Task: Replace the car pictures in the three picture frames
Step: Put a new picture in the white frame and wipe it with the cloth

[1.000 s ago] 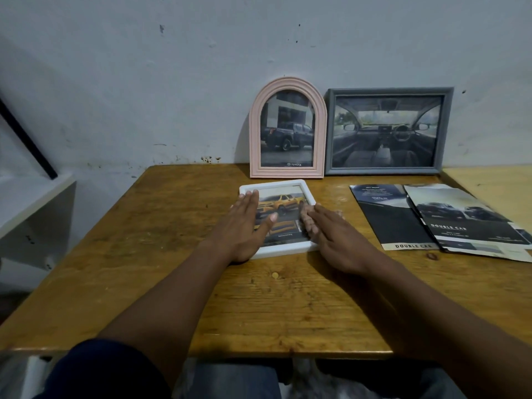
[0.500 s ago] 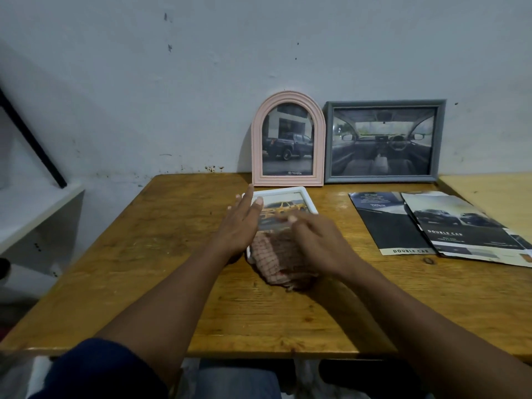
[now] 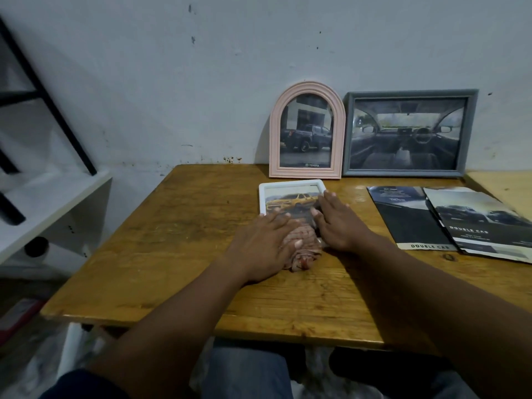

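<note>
A white picture frame (image 3: 289, 186) with a yellow car picture lies flat on the wooden table (image 3: 178, 240). A pink checked cloth (image 3: 302, 249) lies bunched over its near end. My left hand (image 3: 266, 246) rests flat on the cloth and the frame's near left side, fingers straight. My right hand (image 3: 338, 223) lies flat on the frame's right side, fingers straight. A pink arched frame (image 3: 307, 131) with a dark pickup picture and a grey frame (image 3: 408, 133) with a car-interior picture lean against the wall behind.
Two dark car brochures (image 3: 414, 220) (image 3: 486, 226) lie overlapping at the table's right. A white shelf (image 3: 43, 205) with a black metal bar stands to the left. A lighter tabletop (image 3: 506, 188) adjoins at the far right.
A checked cloth has appeared on the white frame. My left hand moved onto it and my right hand shifted from the cloth to the frame's right side. The camera tilted down.
</note>
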